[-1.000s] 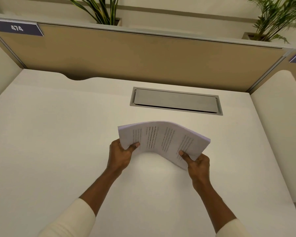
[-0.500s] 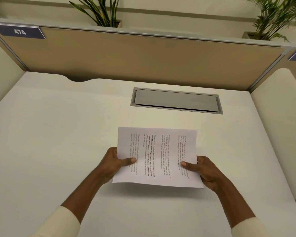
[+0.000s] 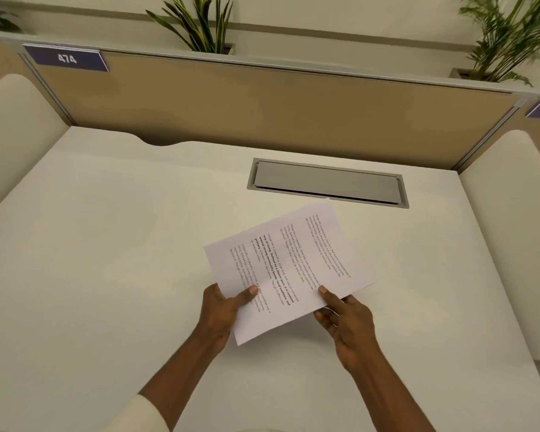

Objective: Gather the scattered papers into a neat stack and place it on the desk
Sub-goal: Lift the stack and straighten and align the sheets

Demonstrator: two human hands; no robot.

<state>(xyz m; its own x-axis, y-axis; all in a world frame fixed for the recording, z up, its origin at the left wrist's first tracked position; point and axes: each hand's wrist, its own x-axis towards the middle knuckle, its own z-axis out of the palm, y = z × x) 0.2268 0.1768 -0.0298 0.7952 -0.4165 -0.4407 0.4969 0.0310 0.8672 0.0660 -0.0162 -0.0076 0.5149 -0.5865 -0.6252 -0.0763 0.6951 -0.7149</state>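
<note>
A stack of white printed papers (image 3: pixel 289 266) is held just above the middle of the white desk (image 3: pixel 106 260), turned so its far corner points toward the back right. My left hand (image 3: pixel 223 310) grips the stack's near left edge, thumb on top. At the near right edge, my right hand (image 3: pixel 345 319) pinches it with the thumb on top and the fingers underneath. The sheets look squared together with the printed text facing up.
A grey metal cable flap (image 3: pixel 328 183) is set into the desk just behind the papers. A tan partition (image 3: pixel 262 107) with a "474" label (image 3: pixel 66 59) closes the back. Cream side panels (image 3: pixel 10 129) flank the desk, and potted plants (image 3: pixel 197 23) stand beyond.
The stack was bent and upright in both hands a second ago. It was then laid flat, and it has now turned counter-clockwise, with my hands shifted to its near edge.
</note>
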